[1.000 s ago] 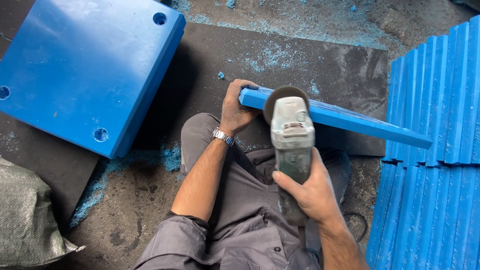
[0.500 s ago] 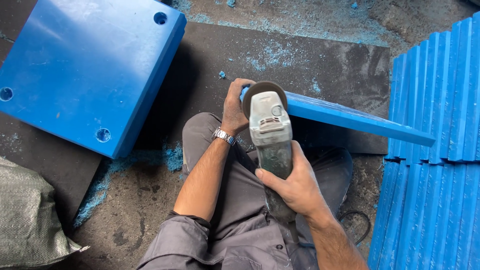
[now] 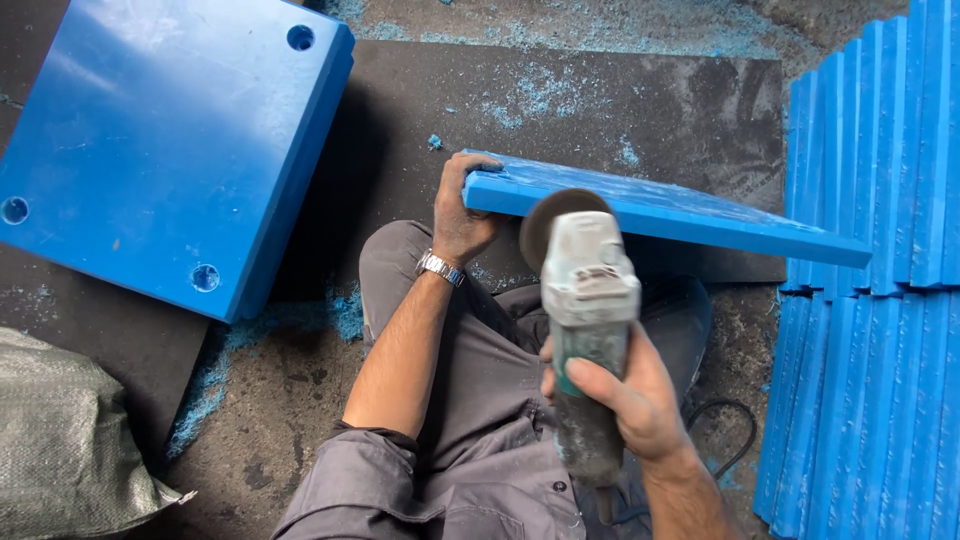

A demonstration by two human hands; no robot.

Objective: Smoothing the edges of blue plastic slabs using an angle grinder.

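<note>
My left hand (image 3: 461, 212) grips the left end of a long blue plastic slab (image 3: 690, 215) that is held on edge across my lap. My right hand (image 3: 630, 400) is closed around the body of a grey angle grinder (image 3: 585, 300). The grinder's round disc (image 3: 550, 220) sits against the near edge of the slab, a little right of my left hand. A metal watch is on my left wrist. I sit on the floor in grey work clothes.
A thick square blue block (image 3: 160, 140) with corner holes lies at the upper left on a dark mat (image 3: 600, 90). Several blue slabs (image 3: 880, 300) stand stacked on edge along the right. A grey woven sack (image 3: 60, 440) lies at the lower left. Blue shavings dust the floor.
The grinder has shifted along the slab's edge, left and then back to the right. My left hand has kept its grip on the slab's end.
</note>
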